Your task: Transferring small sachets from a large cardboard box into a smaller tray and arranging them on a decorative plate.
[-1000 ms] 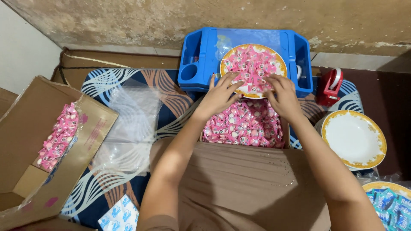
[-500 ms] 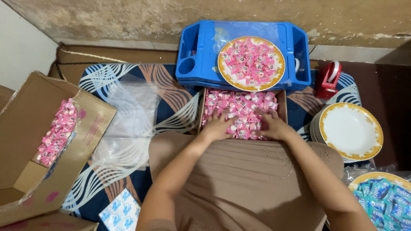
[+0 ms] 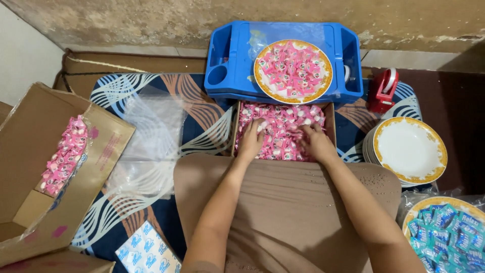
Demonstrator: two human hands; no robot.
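A small cardboard box [image 3: 331, 124] in front of my lap is full of pink and white wrapped candies [image 3: 283, 119]. My left hand [image 3: 251, 139] rests palm down in the candies on the box's left side, fingers curled into the pile. My right hand [image 3: 316, 141] lies in the candies on the right side, fingers spread. Beyond the box, a gold-rimmed plate [image 3: 293, 71] heaped with the same pink candies sits on a blue plastic tray [image 3: 227, 60]. Whether either hand grips any candy is hidden by the pile.
A stack of white gold-rimmed plates [image 3: 409, 149] stands at the right, a red tape dispenser [image 3: 382, 90] behind it. A plate of blue wrapped candies [image 3: 447, 227] is at bottom right. An open cardboard box [image 3: 55, 167] with pink candies lies left, clear plastic bags [image 3: 146, 126] beside it.
Both hands left the candy plate on the blue tray and came back down into the candy box, then sank deeper among the candies.
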